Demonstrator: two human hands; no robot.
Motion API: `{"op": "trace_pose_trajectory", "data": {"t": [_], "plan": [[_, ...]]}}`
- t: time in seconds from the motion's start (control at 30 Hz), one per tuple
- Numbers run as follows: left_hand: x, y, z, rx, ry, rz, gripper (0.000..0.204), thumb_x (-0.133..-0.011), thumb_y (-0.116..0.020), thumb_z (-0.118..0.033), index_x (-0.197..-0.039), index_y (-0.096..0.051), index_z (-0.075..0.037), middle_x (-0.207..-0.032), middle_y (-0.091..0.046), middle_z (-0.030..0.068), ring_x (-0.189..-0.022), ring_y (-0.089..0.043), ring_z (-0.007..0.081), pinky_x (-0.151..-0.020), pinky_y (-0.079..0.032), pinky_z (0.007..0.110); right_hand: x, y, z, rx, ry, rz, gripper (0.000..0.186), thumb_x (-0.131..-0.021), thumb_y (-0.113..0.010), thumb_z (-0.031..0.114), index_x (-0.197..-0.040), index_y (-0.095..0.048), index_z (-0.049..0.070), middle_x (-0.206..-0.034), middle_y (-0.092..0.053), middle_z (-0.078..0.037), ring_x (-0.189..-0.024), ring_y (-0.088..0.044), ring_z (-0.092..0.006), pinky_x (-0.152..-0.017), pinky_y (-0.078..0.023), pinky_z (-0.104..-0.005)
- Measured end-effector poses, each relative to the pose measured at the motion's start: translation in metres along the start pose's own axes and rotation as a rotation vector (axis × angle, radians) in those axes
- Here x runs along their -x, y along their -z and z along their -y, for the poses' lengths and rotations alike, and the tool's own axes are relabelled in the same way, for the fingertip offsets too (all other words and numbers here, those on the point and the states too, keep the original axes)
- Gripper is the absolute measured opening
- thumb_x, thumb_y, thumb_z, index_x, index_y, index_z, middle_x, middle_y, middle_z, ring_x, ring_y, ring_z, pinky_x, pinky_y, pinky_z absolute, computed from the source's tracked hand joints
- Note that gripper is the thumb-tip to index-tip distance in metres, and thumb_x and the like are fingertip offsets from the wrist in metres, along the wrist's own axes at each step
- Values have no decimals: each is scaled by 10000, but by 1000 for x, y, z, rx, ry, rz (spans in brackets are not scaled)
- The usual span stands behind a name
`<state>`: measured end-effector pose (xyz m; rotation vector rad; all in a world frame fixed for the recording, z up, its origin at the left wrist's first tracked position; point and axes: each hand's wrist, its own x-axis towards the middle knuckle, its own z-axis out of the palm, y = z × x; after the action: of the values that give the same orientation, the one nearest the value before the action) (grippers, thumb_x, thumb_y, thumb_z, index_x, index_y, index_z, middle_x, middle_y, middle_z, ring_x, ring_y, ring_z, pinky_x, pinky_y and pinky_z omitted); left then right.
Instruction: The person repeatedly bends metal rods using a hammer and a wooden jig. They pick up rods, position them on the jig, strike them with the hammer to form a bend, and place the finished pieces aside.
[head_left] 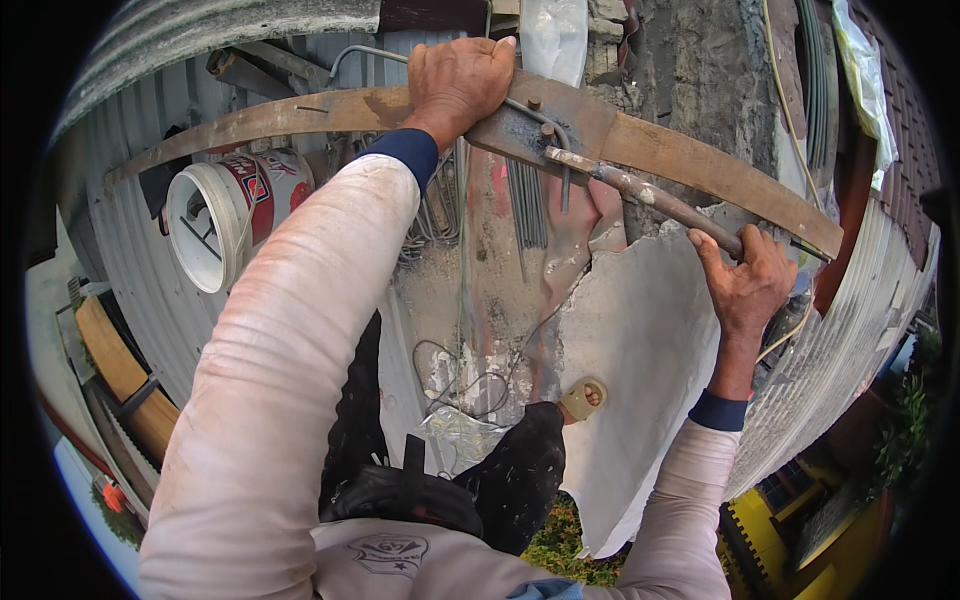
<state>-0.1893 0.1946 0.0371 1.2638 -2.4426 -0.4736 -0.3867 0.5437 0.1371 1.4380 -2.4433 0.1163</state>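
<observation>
Plank (715,165) of worn brown wood spans the view, its middle carrying a stained plate (580,112) with stubby pegs. A rusty pipe (655,195), pale near its narrow tip, slants below the plank's right half. A thin grey rod (368,50) crosses the plate, its bent end hanging past the near edge. The left hand (460,85) closes over the rod beside the plate's left edge; the right hand (748,275) grips the pipe's lower end, thumb along it. The shirt (440,560) bears a dark lettered crest.
</observation>
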Motion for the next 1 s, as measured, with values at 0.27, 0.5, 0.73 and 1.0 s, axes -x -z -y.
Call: {"op": "trace_pose_trajectory", "data": {"t": [0.27, 0.5, 0.73, 1.0], "plan": [[-2, -1, -1, -12, 5, -2, 550, -1073, -498, -543, -878, -833, -152, -879, -789, 169, -880, -727, 428, -886, -507, 535, 4, -11, -3, -50, -20, 26, 647, -758, -901, 657, -732, -596, 86, -705, -571, -77, -707, -550, -288, -720, -357, -442], [-4, -2, -1, 10, 0, -17, 526, -1062, -524, -538, -882, -825, -145, -866, -782, 172, -861, -731, 431, -871, -535, 546, 14, 2, -8, -130, -46, 142, 622, -819, -902, 569, -711, -556, 64, -680, -550, -104, -658, -552, -310, -635, -400, -466], [-8, 9, -8, -47, 87, 168, 523, -1057, -471, -514, -1014, -868, -178, -981, -812, 179, -1013, -742, 409, -1026, -476, 500, 25, 0, -1, -108, -120, 80, 653, -799, -915, 570, -692, -533, 52, -642, -533, -113, -617, -547, -320, -595, -421, -465], [-57, -15, 18, -69, 78, 363, 506, -1032, -551, -524, -1055, -860, -124, -1079, -810, 203, -1107, -744, 408, -975, -550, 519, 98, -56, 97, -593, -852, 229, 533, -885, -868, 507, -724, -632, 57, -645, -600, -123, -700, -636, -320, -652, -463, -386]]}}
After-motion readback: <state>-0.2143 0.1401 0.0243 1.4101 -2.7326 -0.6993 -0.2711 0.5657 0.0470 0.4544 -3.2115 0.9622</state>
